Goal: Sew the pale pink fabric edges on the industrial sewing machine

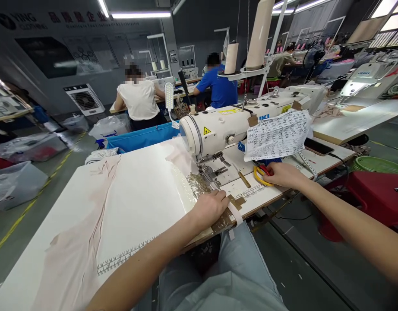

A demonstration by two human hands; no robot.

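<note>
Here, left hand [209,208] flat, right hand [282,174] on scissors [261,174].

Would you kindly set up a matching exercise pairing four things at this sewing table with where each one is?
Things:
1. left hand
2. right hand
3. paper sheet
4. pink fabric

Places:
A. taped to the sewing machine, hanging down its front
B. spread over the left part of the table
C. on the yellow-handled scissors
D. at the table's near edge, in front of the needle

Pairs: 1-D, 2-C, 3-A, 4-B
</note>
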